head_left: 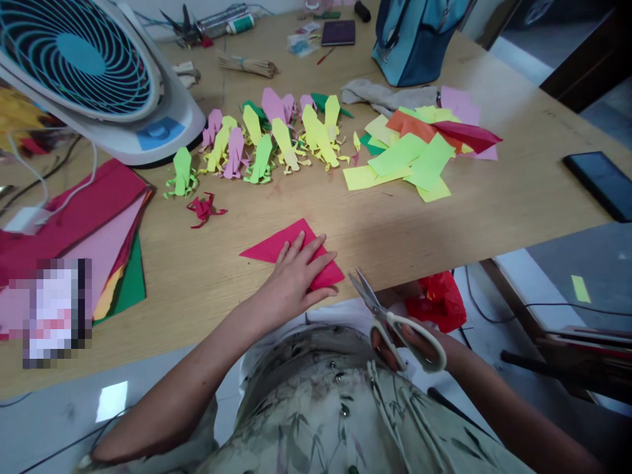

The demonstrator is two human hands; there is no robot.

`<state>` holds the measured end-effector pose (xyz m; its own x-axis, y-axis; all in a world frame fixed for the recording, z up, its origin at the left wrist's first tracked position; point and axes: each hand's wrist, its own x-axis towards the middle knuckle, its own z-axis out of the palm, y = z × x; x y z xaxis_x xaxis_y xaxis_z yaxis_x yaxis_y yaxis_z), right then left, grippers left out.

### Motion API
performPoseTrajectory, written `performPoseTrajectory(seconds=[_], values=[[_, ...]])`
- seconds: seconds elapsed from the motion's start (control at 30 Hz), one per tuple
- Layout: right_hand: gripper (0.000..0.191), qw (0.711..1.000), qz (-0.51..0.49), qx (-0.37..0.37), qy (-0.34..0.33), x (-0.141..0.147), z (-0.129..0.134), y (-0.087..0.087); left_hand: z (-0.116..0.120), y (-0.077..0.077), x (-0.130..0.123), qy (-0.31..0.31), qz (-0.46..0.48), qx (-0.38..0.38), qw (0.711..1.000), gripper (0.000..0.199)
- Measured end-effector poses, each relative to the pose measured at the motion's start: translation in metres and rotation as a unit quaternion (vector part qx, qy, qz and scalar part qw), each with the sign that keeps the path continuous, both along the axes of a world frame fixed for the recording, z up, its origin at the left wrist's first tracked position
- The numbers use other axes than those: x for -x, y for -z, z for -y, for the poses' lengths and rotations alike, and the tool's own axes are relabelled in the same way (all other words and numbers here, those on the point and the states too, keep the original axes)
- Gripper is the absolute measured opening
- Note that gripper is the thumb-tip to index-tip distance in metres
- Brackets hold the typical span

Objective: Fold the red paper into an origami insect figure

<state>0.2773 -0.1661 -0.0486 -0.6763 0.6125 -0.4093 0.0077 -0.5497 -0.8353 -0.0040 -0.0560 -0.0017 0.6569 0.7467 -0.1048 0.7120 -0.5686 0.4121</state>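
While my left hand (299, 271) lay across the red paper triangle (269, 247) on the table (494, 217), my right hand (415, 337) gripped the scissors (376, 311) to the right of that triangle, on its near side; the left fingers were spread and extended, palm down, grasping nothing, an arrangement that presumably pinned the paper flat against the surface; the triangle's left corner was uncovered; the right hand was closed on the handles, with fingers through the loops; the blades stood slightly parted, their tips just beside the triangle's right corner and apart from it, probably to keep the points clear of the pressing fingers; beyond the triangle stood a cluster of folded paper figures (283, 139), seemingly set back to leave working room; beyond it and to the left, a small red figure (202, 209) lay apart from that cluster; beyond it and to the right lay overlapping loose paper pieces (395, 158), possibly piled to stay within reach; well left of the triangle lay larger coloured sheets (111, 194); well right of it lay the phone (600, 184), likely parked out of the way.
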Motion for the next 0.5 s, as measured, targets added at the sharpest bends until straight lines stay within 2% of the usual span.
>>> performPoseTrajectory(seconds=[0.1, 0.3, 0.5], values=[[0.052, 1.0, -0.023, -0.002, 0.004, 0.0, 0.001, 0.005, -0.001, 0.0, 0.0, 0.003, -0.001, -0.012, 1.0, 0.05], [0.067, 0.998, -0.048, -0.033, -0.005, 0.001, -0.001, 0.009, -0.005, -0.011, -0.001, -0.009, -0.016, 0.011, 1.0, 0.05], [0.07, 0.999, -0.05, -0.01, -0.01, 0.005, -0.006, -0.008, -0.012, -0.018, -0.002, 0.012, 0.0, -0.002, 1.0, 0.051]])
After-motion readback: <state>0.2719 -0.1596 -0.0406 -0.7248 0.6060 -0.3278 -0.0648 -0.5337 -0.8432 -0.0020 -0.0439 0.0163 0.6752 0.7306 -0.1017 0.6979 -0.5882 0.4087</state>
